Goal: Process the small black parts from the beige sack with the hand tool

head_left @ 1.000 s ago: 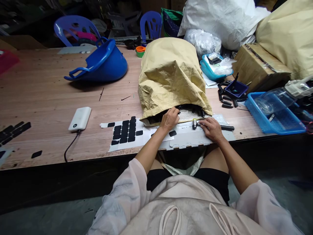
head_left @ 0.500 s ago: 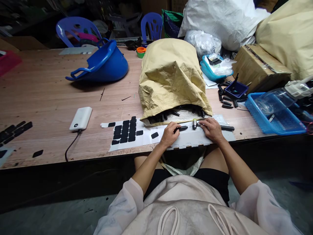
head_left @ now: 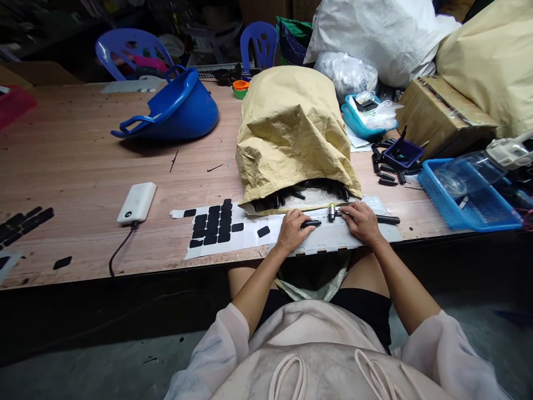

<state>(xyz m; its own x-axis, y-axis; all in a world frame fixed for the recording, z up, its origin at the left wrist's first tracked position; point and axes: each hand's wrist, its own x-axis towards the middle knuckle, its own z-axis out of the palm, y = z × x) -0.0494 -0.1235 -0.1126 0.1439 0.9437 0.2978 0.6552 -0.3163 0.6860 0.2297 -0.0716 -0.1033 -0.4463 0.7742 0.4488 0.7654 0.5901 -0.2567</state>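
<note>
My left hand point(head_left: 292, 230) is closed on a slim black plastic piece point(head_left: 311, 223), its tip pointing right. My right hand point(head_left: 363, 222) grips a small hammer point(head_left: 332, 213); its metal head stands just left of my fingers and the black handle sticks out to the right. Both hands rest low over a white board point(head_left: 328, 241) at the table's front edge. Right behind them lies a yellow sack point(head_left: 291, 128), its mouth toward me, with black pieces point(head_left: 287, 195) showing inside. Left of my left hand, black rounded pads point(head_left: 212, 223) sit on white paper.
A white power bank point(head_left: 137, 203) with a cable lies at left, a tipped blue tub point(head_left: 179, 111) behind it. At right stand a blue basket point(head_left: 470, 219), a small purple tray point(head_left: 403, 154) with black pieces around it, and a cardboard box point(head_left: 441, 114).
My left hand has shifted slightly right with the black piece, which now lies lower and more level, nearer the hammer head. My right hand and the hammer stay almost still.
</note>
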